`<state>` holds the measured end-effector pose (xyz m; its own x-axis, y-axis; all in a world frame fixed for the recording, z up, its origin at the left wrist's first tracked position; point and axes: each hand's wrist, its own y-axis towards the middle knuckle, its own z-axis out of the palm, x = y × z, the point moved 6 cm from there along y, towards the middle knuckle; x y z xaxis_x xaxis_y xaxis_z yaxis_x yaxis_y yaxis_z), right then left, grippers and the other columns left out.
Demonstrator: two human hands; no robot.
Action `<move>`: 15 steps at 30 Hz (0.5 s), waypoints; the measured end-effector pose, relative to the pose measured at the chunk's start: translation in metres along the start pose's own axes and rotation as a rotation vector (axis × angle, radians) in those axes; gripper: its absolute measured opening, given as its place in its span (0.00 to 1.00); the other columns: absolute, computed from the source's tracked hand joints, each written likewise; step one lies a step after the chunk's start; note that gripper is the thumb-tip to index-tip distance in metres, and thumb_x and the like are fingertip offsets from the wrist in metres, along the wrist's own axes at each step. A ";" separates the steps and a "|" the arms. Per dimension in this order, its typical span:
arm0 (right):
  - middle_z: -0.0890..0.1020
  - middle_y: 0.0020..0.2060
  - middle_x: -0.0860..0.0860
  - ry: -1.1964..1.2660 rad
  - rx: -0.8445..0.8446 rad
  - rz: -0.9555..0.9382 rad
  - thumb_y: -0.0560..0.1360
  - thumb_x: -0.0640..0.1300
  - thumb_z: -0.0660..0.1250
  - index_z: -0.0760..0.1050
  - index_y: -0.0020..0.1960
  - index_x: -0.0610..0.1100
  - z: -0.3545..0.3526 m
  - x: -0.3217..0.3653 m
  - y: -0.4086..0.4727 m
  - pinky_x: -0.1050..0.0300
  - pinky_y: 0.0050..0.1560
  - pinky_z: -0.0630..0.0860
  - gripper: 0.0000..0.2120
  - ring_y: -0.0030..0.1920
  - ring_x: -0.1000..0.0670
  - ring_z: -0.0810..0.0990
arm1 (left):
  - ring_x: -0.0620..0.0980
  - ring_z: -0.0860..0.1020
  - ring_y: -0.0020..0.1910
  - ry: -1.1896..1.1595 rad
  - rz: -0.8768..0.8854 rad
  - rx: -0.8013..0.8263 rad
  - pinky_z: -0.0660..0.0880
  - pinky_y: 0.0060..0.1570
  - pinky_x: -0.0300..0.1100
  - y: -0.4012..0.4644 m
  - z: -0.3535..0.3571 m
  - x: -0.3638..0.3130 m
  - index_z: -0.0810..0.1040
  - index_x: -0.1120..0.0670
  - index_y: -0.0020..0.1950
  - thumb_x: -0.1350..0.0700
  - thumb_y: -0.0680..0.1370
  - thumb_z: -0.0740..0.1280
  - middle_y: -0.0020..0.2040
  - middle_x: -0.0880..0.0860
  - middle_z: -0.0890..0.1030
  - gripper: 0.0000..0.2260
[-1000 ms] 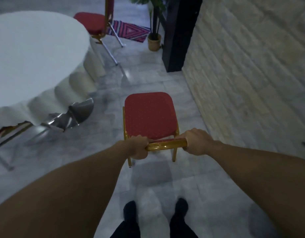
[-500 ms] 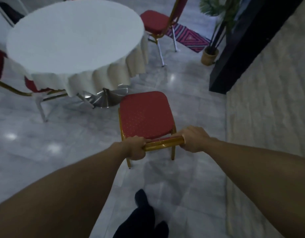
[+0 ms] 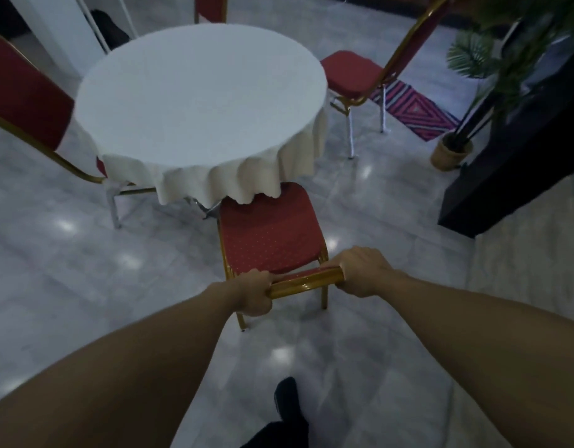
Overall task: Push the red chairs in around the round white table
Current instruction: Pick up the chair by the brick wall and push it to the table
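At the far left a red chair point(image 3: 27, 101) with a gold frame stands with its seat tucked under the hanging white cloth point(image 3: 233, 179); only its back and legs show. Next to it is the round counter point(image 3: 198, 92), covered in that cloth, whose folds drape down over the near edge. Behind the counter, at the top of the view, the back of another red chair point(image 3: 210, 8) is partly visible.

Near the middle, the left hand point(image 3: 255, 292) grips the left end of the gold top rail point(image 3: 306, 282) of a fourth chair, fingers wrapped around the rail. This chair's red seat point(image 3: 269, 234) points at the counter, and its front edge lies just under the cloth's hem, with most of the seat out in the open. The right hand point(image 3: 363, 270) holds the rail's right end, fingers curled over it. Both bare arms reach forward. Below, one dark shoe point(image 3: 287, 402) rests on the grey marble floor point(image 3: 69, 270).

To the right of the counter, a red chair point(image 3: 353, 72) stands clear of the cloth, its seat near the counter's edge. Further right lie a striped rug point(image 3: 415, 111) and a potted plant point(image 3: 453, 150) beside a dark wall point(image 3: 521, 163).
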<state>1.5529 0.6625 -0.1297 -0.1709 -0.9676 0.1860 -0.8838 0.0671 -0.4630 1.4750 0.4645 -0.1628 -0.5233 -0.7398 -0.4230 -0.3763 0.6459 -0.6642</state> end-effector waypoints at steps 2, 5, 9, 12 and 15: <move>0.85 0.46 0.53 0.001 -0.011 -0.027 0.77 0.46 0.69 0.82 0.58 0.66 -0.015 -0.003 0.026 0.56 0.43 0.70 0.16 0.47 0.47 0.82 | 0.57 0.81 0.47 -0.016 -0.027 -0.010 0.76 0.41 0.47 0.015 -0.022 0.010 0.78 0.48 0.59 0.59 0.71 0.63 0.49 0.54 0.80 0.17; 0.84 0.46 0.52 -0.016 -0.016 -0.057 0.77 0.45 0.68 0.83 0.54 0.62 -0.035 -0.008 0.056 0.56 0.42 0.69 0.13 0.46 0.47 0.81 | 0.56 0.81 0.47 -0.030 -0.016 -0.035 0.80 0.44 0.49 0.033 -0.050 0.018 0.75 0.42 0.72 0.59 0.70 0.62 0.49 0.54 0.80 0.31; 0.83 0.45 0.54 -0.040 -0.011 -0.073 0.77 0.46 0.68 0.83 0.55 0.62 -0.055 -0.017 0.096 0.56 0.42 0.68 0.13 0.47 0.47 0.81 | 0.56 0.82 0.44 -0.041 -0.008 -0.043 0.82 0.45 0.52 0.056 -0.083 0.023 0.74 0.43 0.73 0.63 0.71 0.61 0.44 0.53 0.81 0.32; 0.81 0.44 0.56 -0.059 0.011 -0.072 0.77 0.47 0.69 0.80 0.60 0.69 -0.068 -0.026 0.117 0.56 0.42 0.69 0.19 0.47 0.48 0.81 | 0.55 0.81 0.42 -0.053 -0.007 -0.049 0.82 0.46 0.52 0.069 -0.098 0.022 0.74 0.42 0.73 0.62 0.70 0.61 0.42 0.51 0.80 0.32; 0.84 0.48 0.55 -0.094 0.006 -0.093 0.78 0.48 0.69 0.78 0.64 0.73 -0.080 -0.032 0.132 0.54 0.45 0.75 0.22 0.49 0.47 0.82 | 0.54 0.81 0.43 -0.076 0.001 -0.050 0.82 0.47 0.52 0.080 -0.109 0.019 0.74 0.43 0.74 0.61 0.70 0.61 0.43 0.51 0.79 0.32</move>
<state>1.4068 0.7219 -0.1272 -0.0460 -0.9881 0.1465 -0.8912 -0.0257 -0.4529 1.3515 0.5226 -0.1564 -0.4645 -0.7503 -0.4705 -0.4147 0.6537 -0.6330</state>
